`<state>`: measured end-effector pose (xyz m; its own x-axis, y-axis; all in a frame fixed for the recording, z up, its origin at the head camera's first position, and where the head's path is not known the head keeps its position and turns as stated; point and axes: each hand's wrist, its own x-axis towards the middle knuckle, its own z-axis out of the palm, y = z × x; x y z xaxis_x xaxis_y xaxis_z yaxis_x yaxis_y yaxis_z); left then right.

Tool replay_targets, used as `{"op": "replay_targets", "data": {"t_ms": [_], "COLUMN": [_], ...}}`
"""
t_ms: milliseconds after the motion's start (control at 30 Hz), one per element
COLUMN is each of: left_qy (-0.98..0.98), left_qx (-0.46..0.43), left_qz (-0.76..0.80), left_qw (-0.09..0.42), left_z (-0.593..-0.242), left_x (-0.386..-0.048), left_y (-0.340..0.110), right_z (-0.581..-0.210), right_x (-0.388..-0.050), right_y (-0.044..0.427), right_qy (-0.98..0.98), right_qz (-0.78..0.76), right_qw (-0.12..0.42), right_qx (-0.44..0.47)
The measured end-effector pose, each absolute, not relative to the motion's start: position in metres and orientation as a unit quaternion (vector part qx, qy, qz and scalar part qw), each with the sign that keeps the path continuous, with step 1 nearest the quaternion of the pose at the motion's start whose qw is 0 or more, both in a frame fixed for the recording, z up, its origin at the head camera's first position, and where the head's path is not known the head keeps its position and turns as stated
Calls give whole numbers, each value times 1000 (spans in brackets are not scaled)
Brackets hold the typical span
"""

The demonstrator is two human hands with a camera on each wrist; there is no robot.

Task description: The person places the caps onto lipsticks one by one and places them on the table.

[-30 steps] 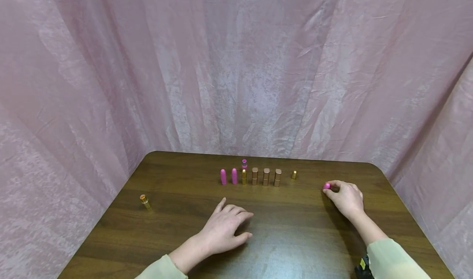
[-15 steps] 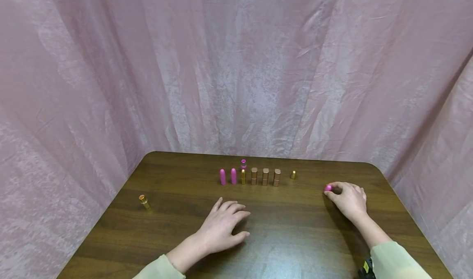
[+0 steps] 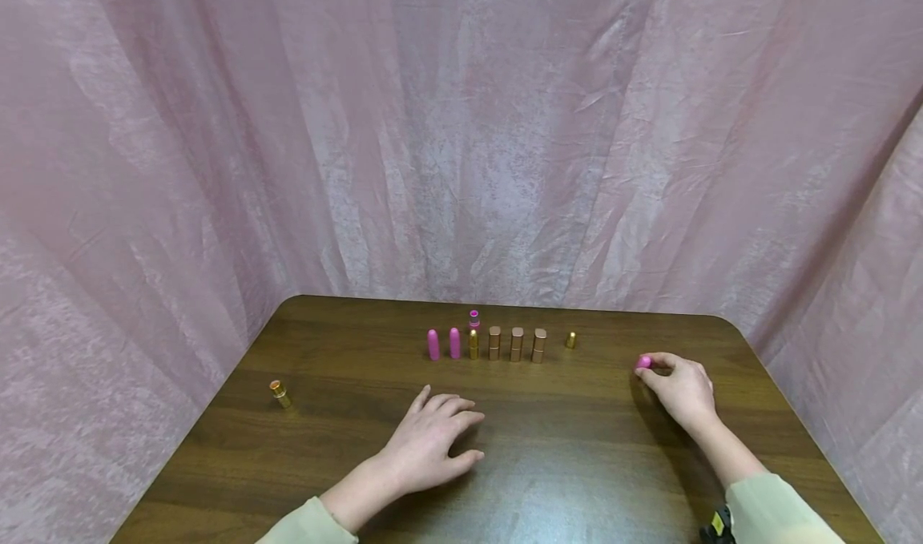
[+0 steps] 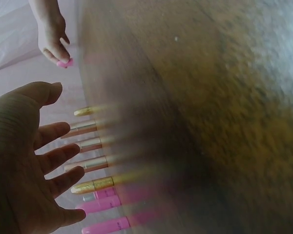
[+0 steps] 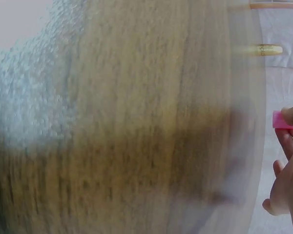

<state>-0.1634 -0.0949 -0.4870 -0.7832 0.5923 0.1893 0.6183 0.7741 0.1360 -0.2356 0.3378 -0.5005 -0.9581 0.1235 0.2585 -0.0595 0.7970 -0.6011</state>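
My right hand (image 3: 683,388) pinches a pink lipstick cap (image 3: 643,362) between thumb and fingers, near the table's far right. In the right wrist view the same pink cap (image 5: 282,120) shows at the right edge, partly covered by the thumb. With fingers spread and holding nothing, my left hand (image 3: 429,445) hovers low over the middle of the table. Beyond it stands a row of lipsticks: two pink ones (image 3: 454,344), a gold one (image 3: 473,345) and three rose-gold square ones (image 3: 516,344). An uncapped pink lipstick base (image 3: 473,319) is half hidden behind the gold one.
A small gold cap (image 3: 570,340) stands right of the row. An uncapped gold lipstick base (image 3: 280,394) stands apart at the left of the brown wooden table (image 3: 346,324). Pink curtains (image 3: 461,127) hang behind and on both sides.
My right hand has shifted slightly right with the pink cap still pinched. My left hand has drifted a little left, fingers still spread. The standing lipsticks stay in their row.
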Motion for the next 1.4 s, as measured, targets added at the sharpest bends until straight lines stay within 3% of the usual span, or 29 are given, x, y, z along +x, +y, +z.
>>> {"op": "replay_targets", "data": {"t_ms": [633, 967, 1167, 1400], "left_qy": [-939, -942, -945, -944], "left_qx": [-320, -307, -299, -291], "left_qz": [-107, -116, -118, -129], "left_qw": [65, 63, 63, 82], "left_z": [-483, -482, -482, -476], "left_x": [-165, -166, -167, -173], "left_y": [-100, -110, -115, -125], "right_z": [-492, -470, -461, -460], "right_x": [-225, -218, -205, -193], "right_y": [352, 344, 334, 321], "right_qy": [-924, -763, -494, -382], "right_qz": [358, 634, 857, 902], "right_qw": [127, 53, -64, -142], "right_qx": [-36, -115, -128, -144]}}
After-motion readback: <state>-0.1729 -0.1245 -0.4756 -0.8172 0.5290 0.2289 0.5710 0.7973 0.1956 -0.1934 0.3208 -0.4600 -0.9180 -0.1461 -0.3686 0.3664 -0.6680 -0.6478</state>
